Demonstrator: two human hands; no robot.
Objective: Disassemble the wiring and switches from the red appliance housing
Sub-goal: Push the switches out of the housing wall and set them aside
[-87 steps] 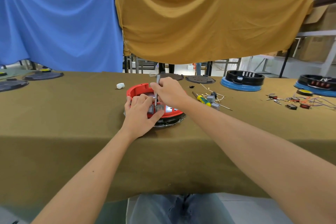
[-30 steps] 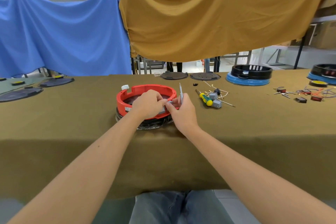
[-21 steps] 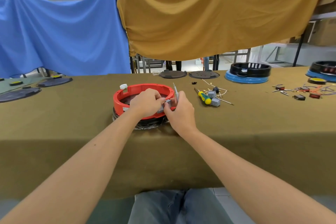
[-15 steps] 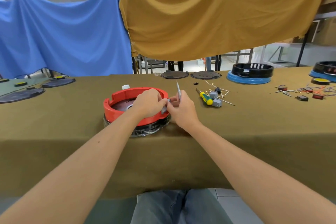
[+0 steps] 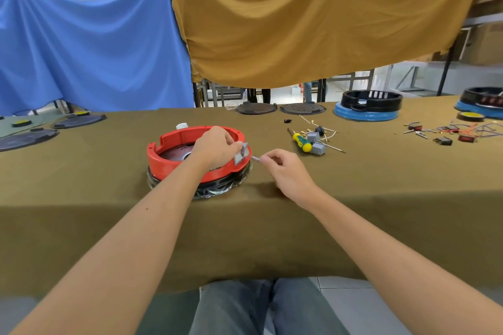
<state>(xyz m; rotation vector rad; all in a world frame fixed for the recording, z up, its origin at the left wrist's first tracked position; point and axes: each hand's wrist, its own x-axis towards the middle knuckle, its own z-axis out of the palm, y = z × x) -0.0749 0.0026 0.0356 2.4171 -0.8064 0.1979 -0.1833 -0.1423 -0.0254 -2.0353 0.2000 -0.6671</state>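
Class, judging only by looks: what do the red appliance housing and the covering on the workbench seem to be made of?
Red appliance housing: probably moulded plastic, going by its uniform red colour, smooth semi-gloss surface and shaped notches in the rim.
Table covering: apparently woven or felt-like cloth, since it is a matte olive-brown and drapes softly over the front edge.

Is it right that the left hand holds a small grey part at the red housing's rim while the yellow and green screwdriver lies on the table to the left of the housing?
Not quite. The head view shows the yellow and green screwdriver lying to the right of the red housing, among loose wires. The rest stands: the left hand holds the small grey part at the housing's rim.
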